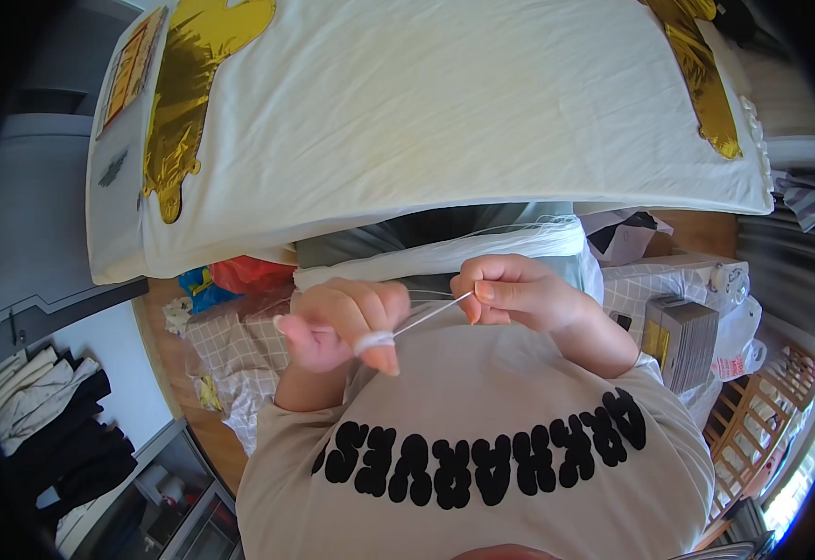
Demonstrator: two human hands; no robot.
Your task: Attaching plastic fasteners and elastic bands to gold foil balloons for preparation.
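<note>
Just below the table edge (426, 213), both hands (342, 322) stretch thread (426, 317).

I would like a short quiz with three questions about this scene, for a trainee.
1. True or false: the white thread runs between the left hand and the right hand.
2. Around what is the thread wound? A) a left-hand finger B) a spool C) scissors
3. Fill in: gold foil shapes lie on the ____ cloth.

Key: 1 true; 2 A; 3 white.
</note>
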